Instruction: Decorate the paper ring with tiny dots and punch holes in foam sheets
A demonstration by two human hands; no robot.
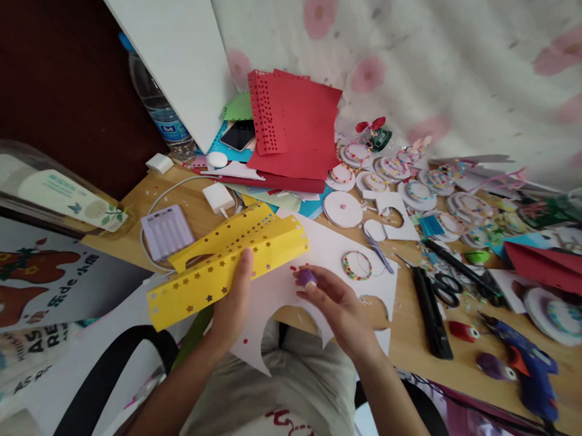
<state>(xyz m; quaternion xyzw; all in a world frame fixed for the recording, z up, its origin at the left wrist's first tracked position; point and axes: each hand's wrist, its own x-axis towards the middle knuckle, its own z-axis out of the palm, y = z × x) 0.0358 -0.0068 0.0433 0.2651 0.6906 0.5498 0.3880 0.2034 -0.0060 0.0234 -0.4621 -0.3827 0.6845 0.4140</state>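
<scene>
My left hand grips a folded yellow sheet punched with small star-shaped holes, its thumb lying over the front. In my right hand a small purple punch with a whitish part is held between thumb and fingers, just right of the yellow sheet. Beneath both hands lies a white paper with curved cut-outs along its near edge and a few red bits on it. A beaded bracelet rests on this paper, beyond my right hand.
Red punched sheets stand at the back. Bracelets on white discs crowd the back right. A black stapler, scissors, red punch, another purple punch and blue glue gun lie right. A lilac battery charger sits left.
</scene>
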